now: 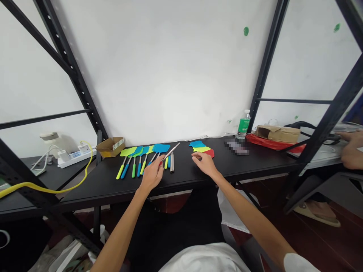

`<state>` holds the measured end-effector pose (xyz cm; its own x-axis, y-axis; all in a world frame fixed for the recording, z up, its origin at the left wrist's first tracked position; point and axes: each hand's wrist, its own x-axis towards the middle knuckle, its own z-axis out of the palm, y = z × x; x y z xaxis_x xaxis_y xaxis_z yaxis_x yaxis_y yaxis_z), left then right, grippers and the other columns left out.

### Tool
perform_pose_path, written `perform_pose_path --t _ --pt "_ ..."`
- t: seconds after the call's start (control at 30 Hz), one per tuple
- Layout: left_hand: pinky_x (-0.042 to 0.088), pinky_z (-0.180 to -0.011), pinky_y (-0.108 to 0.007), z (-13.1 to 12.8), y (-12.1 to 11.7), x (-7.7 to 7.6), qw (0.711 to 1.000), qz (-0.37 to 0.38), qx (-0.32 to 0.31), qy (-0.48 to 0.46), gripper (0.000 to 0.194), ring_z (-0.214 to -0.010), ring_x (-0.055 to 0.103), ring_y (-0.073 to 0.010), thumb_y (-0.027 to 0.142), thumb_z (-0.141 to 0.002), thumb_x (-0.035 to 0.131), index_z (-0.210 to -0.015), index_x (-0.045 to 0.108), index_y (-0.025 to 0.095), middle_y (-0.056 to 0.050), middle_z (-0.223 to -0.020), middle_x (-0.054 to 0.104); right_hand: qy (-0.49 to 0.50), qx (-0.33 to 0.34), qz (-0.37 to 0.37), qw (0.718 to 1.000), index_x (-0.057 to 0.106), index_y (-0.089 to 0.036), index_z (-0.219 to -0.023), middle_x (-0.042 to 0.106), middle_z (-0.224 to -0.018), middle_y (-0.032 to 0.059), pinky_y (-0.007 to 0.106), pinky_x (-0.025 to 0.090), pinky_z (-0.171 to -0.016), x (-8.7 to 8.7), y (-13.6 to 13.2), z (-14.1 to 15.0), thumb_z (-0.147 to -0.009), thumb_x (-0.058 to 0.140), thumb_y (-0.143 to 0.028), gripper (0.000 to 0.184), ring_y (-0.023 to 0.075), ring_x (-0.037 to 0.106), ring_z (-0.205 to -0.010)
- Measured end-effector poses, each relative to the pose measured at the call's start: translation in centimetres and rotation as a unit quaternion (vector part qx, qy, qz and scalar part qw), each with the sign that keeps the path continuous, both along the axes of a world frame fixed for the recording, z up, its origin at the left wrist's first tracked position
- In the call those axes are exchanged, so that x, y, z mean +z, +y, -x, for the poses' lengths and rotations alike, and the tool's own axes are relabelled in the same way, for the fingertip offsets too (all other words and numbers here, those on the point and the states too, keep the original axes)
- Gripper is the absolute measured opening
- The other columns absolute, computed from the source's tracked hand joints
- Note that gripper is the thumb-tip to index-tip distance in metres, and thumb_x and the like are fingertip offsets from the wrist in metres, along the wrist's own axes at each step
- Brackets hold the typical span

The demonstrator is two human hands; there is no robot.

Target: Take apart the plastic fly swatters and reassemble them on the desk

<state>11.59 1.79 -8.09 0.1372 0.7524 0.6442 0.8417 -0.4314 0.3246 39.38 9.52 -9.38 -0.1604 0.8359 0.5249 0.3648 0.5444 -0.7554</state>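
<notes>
My left hand [153,172] is closed around a thin silver metal rod [171,151], which points up and to the right. To its left, several fly swatters [134,166] lie in a row, with blue, yellow and green heads and coloured grips. Beside that hand lie more bare metal rods [172,163] and a yellow grip [166,163], partly covered. My right hand [204,163] hovers by a small pile of loose swatter heads: blue [196,144], yellow [200,149] and red [210,153]. Its fingers are bent but apart, with nothing visible between them.
A small cardboard box [110,147] stands at the black table's left end, near a yellow cable [85,174] and power strip [76,158]. Rightward are a water bottle [244,124], a blurred item [237,147] and an open carton [278,133]. Another person's arm [351,149] shows far right.
</notes>
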Motion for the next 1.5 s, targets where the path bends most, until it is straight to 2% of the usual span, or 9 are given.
perform_pose_path --t 0.1,0.23,0.37,0.53,0.77,1.0,1.17,1.33,1.5 --pt "0.044 -0.071 -0.028 -0.3 -0.2 0.1 0.999 -0.006 0.005 0.035 0.042 -0.079 0.065 -0.0185 0.021 -0.095 0.04 -0.136 0.052 0.026 -0.002 -0.1 0.07 -0.194 -0.104 -0.042 0.975 0.069 -0.021 -0.121 0.067 -0.125 0.0128 0.046 0.043 -0.1 0.3 0.2 -1.8 -0.087 0.065 -0.035 0.037 0.0331 0.056 -0.121" --pt "0.043 -0.069 -0.026 -0.7 -0.3 0.1 0.997 -0.024 0.013 0.069 0.033 -0.083 0.065 -0.0171 0.03 -0.099 0.041 -0.127 0.058 0.026 -0.003 -0.109 0.07 -0.357 -0.133 0.017 0.924 0.069 -0.02 -0.119 0.071 -0.117 0.0134 0.042 0.045 -0.092 1.6 -0.5 -3.6 -0.093 0.056 -0.044 0.038 0.0328 0.063 -0.11" --pt "0.041 -0.065 -0.026 -0.7 -0.1 0.0 0.994 -0.032 0.025 0.097 0.032 -0.083 0.065 -0.0176 0.046 -0.101 0.042 -0.111 0.064 0.025 -0.003 -0.099 0.069 -0.343 -0.126 0.037 0.93 0.068 -0.024 -0.124 0.072 -0.115 0.0092 0.034 0.047 -0.086 2.7 -0.9 -5.1 -0.094 0.052 -0.047 0.041 0.0281 0.065 -0.106" --pt "0.039 -0.064 -0.026 -0.7 0.1 -0.1 0.992 -0.038 0.032 0.115 0.038 -0.081 0.064 -0.0172 0.05 -0.102 0.039 -0.099 0.066 0.024 -0.003 -0.09 0.067 -0.403 -0.08 0.088 0.907 0.061 -0.021 -0.136 0.062 -0.134 0.015 0.039 0.046 -0.092 2.7 0.2 -6.5 -0.078 0.067 -0.066 0.074 0.0368 0.054 -0.124" --pt "0.041 -0.067 -0.027 -0.6 0.2 -0.4 0.994 -0.032 0.026 0.098 0.036 -0.089 0.068 -0.0184 0.041 -0.104 0.036 -0.12 0.063 0.025 -0.004 -0.107 0.073 -0.347 -0.157 0.103 0.919 0.063 -0.019 -0.129 0.066 -0.127 0.0144 0.035 0.047 -0.088 2.0 1.6 -4.1 -0.093 0.057 -0.045 0.045 0.0294 0.061 -0.116" --pt "0.033 -0.059 -0.029 -1.0 -0.2 0.0 0.991 -0.003 0.056 0.121 0.029 -0.074 0.066 -0.0194 0.038 -0.102 0.036 -0.112 0.06 0.025 -0.002 -0.088 0.073 -0.398 -0.165 0.136 0.892 0.059 -0.015 -0.125 0.061 -0.125 0.0222 0.043 0.046 -0.088 3.3 -0.3 -4.2 -0.073 0.062 -0.078 0.082 0.0397 0.056 -0.12" --pt "0.029 -0.056 -0.029 -1.2 -0.4 0.3 0.989 0.02 0.078 0.124 0.025 -0.065 0.062 -0.02 0.036 -0.101 0.036 -0.105 0.057 0.024 0.0 -0.07 0.065 -0.412 -0.134 0.196 0.88 0.061 -0.016 -0.11 0.066 -0.118 0.0187 0.04 0.047 -0.08 4.0 -0.4 -4.6 -0.07 0.068 -0.075 0.071 0.036 0.063 -0.106" --pt "0.034 -0.061 -0.028 -1.1 -0.2 0.2 0.991 0.016 0.057 0.123 0.034 -0.075 0.066 -0.0198 0.047 -0.102 0.036 -0.116 0.059 0.027 -0.001 -0.085 0.071 -0.396 -0.12 0.204 0.887 0.065 -0.019 -0.1 0.069 -0.112 0.0142 0.036 0.046 -0.074 3.7 0.6 -4.7 -0.074 0.069 -0.066 0.055 0.0327 0.065 -0.101" --pt "0.035 -0.061 -0.028 -0.9 0.1 -0.3 0.989 0.002 0.046 0.137 0.037 -0.083 0.066 -0.0182 0.047 -0.104 0.033 -0.105 0.063 0.026 -0.001 -0.097 0.072 -0.388 -0.123 0.157 0.9 0.066 -0.018 -0.1 0.066 -0.119 0.0164 0.035 0.046 -0.078 3.4 0.6 -4.4 -0.079 0.064 -0.067 0.053 0.0345 0.061 -0.111"
